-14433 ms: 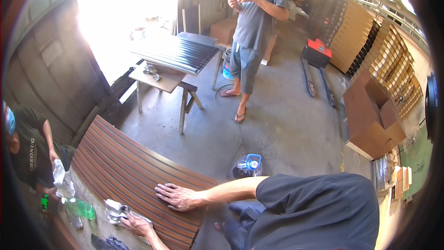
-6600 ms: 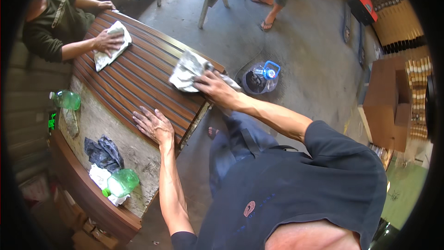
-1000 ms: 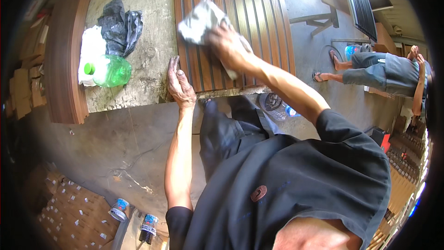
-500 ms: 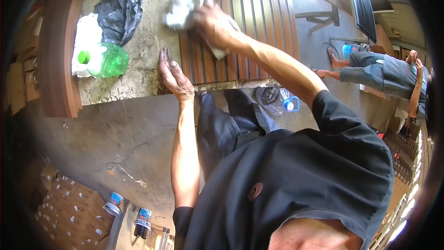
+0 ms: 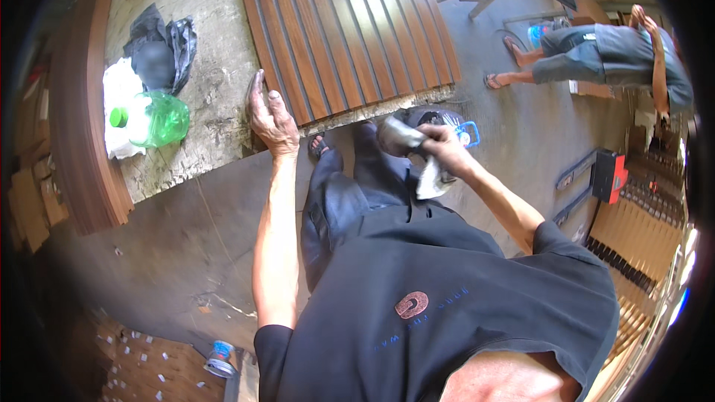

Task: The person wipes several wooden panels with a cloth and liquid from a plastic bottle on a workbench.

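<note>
A brown slatted wood panel lies on the worn workbench. My left hand rests by the panel's near left corner, fingers stretched out and holding nothing. In front of the bench's near edge, my right hand grips a whitish rag, bunched and hanging on both sides of the fingers. This rag is off the panel, over my legs. To the left on the bench stand a green plastic bottle with a green cap, a white cloth or paper and crumpled black plastic.
A stack of brown boards lies along the bench's left side. Below the near edge, a dark container is partly hidden by my right hand. Another person stands at the right. A tub is at the lower left.
My right hand has drawn the rag off the panel, toward me and to the right. My left hand stays by the panel's corner. The view has shifted a little.
</note>
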{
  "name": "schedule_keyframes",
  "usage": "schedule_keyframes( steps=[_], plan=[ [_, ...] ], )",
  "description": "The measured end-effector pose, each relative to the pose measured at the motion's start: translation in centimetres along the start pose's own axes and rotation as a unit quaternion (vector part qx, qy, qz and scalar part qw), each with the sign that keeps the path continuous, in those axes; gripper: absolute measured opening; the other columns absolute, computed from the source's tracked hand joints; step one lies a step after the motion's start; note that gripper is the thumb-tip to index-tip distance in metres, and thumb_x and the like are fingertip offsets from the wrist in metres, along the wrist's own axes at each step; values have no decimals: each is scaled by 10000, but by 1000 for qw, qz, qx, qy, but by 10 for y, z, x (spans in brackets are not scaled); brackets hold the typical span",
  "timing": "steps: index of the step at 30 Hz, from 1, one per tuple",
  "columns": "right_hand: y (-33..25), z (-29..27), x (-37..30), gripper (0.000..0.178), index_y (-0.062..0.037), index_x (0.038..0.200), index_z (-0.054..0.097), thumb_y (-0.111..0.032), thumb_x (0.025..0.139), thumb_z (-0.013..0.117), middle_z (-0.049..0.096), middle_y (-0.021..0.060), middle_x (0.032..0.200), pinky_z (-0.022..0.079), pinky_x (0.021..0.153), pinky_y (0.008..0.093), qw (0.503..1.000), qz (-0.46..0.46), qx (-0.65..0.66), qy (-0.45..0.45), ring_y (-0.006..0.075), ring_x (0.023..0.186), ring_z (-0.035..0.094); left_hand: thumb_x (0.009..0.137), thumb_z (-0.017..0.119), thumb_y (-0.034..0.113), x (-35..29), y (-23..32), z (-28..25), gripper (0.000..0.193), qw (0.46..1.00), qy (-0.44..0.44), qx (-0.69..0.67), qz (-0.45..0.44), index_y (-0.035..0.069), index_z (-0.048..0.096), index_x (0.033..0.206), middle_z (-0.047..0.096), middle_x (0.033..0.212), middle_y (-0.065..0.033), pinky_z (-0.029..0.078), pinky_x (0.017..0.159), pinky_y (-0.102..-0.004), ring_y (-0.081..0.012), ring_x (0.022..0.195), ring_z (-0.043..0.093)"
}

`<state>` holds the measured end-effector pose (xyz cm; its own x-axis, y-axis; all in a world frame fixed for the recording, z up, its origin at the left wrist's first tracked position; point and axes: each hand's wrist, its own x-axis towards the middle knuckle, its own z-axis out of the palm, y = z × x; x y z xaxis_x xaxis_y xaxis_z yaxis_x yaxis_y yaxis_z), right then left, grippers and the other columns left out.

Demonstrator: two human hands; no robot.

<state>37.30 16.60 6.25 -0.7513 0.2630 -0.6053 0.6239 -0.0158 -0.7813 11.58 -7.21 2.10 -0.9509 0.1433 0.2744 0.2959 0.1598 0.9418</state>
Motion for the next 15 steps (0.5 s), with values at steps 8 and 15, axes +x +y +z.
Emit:
schedule_keyframes(
  steps=[8, 15],
  plan=[
    [-72, 41, -18, 243, 35, 1143, 677, -47, 919, 634, 705, 56, 1022, 540, 846, 272, 952, -155, 182, 191, 129, 910, 663, 1000, 418, 127, -2, -12, 0, 424, 954, -50, 246, 165, 0, 539, 1385, 512, 1447, -222, 359, 1145, -461, -374, 1337, 479],
    [-98, 122, 80, 322, -84, 1095, 679, -51, 775, 662, 609, 123, 1118, 496, 963, 429, 812, -393, -351, 250, 335, 1158, 546, 992, 410, 112, -2, -7, 3, 466, 935, -92, 273, 207, -35, 470, 1430, 437, 1485, -284, 331, 1157, -496, -455, 1362, 426]
  ],
)
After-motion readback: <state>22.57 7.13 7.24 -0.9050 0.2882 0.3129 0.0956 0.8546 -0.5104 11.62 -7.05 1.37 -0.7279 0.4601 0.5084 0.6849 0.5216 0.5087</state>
